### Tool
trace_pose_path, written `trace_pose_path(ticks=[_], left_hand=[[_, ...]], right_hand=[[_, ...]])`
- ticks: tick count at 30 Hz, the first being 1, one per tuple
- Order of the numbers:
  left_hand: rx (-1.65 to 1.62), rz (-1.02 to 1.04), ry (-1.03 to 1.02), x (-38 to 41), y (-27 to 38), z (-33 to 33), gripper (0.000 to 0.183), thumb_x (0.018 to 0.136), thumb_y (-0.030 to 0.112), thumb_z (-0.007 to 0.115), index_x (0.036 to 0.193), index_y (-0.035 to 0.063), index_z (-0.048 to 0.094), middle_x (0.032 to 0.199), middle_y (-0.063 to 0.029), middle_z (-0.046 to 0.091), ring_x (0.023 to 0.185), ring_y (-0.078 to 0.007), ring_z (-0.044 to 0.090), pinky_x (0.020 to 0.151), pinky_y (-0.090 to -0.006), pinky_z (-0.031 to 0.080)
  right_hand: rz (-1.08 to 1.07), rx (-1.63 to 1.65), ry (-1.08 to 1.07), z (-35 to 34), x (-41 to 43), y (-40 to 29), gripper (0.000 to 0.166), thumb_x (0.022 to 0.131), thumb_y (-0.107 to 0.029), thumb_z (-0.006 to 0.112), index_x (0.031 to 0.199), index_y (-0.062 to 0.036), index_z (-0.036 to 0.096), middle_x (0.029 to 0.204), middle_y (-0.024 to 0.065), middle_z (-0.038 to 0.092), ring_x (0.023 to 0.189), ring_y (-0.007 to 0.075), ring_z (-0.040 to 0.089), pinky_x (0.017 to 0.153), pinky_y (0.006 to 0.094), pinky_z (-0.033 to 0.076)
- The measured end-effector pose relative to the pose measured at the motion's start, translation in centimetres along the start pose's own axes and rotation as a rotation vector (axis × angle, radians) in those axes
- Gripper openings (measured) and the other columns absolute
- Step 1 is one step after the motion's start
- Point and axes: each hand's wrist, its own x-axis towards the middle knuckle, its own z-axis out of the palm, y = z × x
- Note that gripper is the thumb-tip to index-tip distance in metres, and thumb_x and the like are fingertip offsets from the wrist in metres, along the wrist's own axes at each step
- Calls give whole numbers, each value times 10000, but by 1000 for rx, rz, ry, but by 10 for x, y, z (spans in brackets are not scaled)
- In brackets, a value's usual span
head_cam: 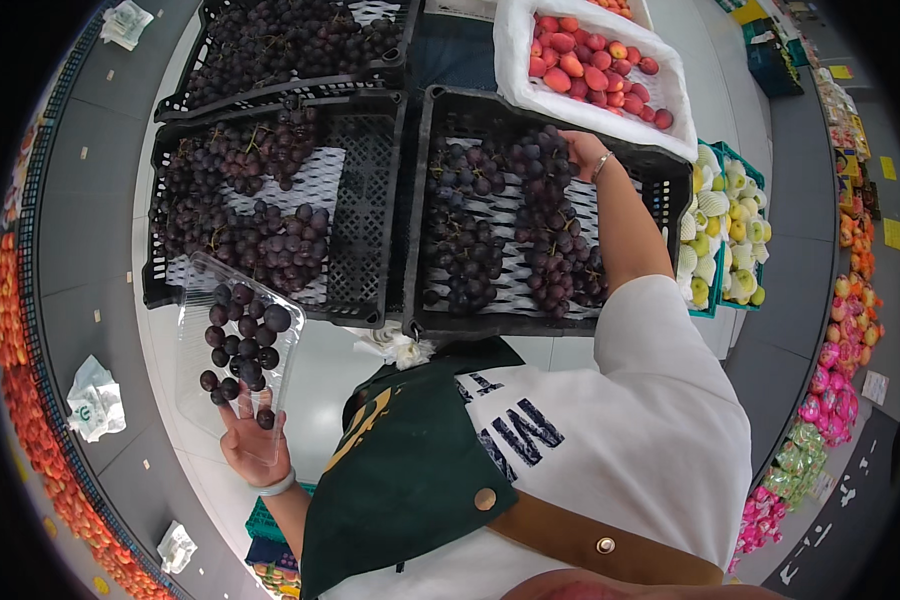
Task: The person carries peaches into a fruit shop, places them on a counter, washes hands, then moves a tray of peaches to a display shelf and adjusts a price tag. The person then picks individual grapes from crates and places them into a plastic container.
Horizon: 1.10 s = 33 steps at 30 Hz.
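Note:
My left hand (256, 442) supports a clear plastic clamshell tray (289, 375) from beneath, tilted beside the left crate. Several dark grapes (247, 346) lie in it. My right hand (586, 154) reaches into the far right part of a black plastic crate (495, 325), at a bunch of dark grapes (544, 161). Its fingertips are hidden behind the fruit, so I cannot tell whether they grip it. More grape bunches (465, 259) rest in the same crate on white foam netting (506, 206).
Left of that crate stands another black crate (360, 217) with grape bunches, and a third grape crate (292, 52) lies beyond. A white-lined box (675, 82) of red fruit stands beyond the right crate. Foam-netted green fruit (742, 210) fills teal crates at right.

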Motion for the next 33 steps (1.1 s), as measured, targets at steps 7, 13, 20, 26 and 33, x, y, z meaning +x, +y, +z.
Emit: trace_pose_path(ticks=[7,13,20,26,33], left_hand=[[40,-31,38,1,-21,26,665,791,297,505,1391,159,253,1324,-102,424,1110,-257,503,792,-381,530],[21,-57,29,10,-30,37,651,786,288,501,1381,161,270,1321,-98,428,1114,-268,498,789,-394,530],[-22,-123,35,21,-49,36,659,776,277,500,1385,187,263,1327,-111,411,1134,-308,477,785,-425,535],[23,-188,42,20,-58,34,666,780,300,481,1394,199,242,1315,-108,406,1107,-303,479,764,-424,532],[100,-234,50,16,-61,28,705,759,321,495,1402,213,224,1299,-96,408,1124,-306,456,829,-437,463]], right_hand=[[-48,45,226,1,6,10,275,901,-312,469,895,-79,614,867,65,627,788,177,593,718,335,469],[-905,-1237,896,32,-47,15,243,852,-269,537,863,-33,598,870,171,623,753,326,594,668,398,482],[-263,-1210,432,117,-39,111,447,842,-206,525,1237,-22,428,1112,229,558,997,376,561,842,446,468],[-159,-1222,525,141,-33,92,456,836,-273,553,1197,-9,466,1053,219,587,972,368,578,803,455,492],[-499,-770,179,140,-88,74,309,776,-267,638,924,-12,546,863,127,632,728,264,622,650,340,494]])
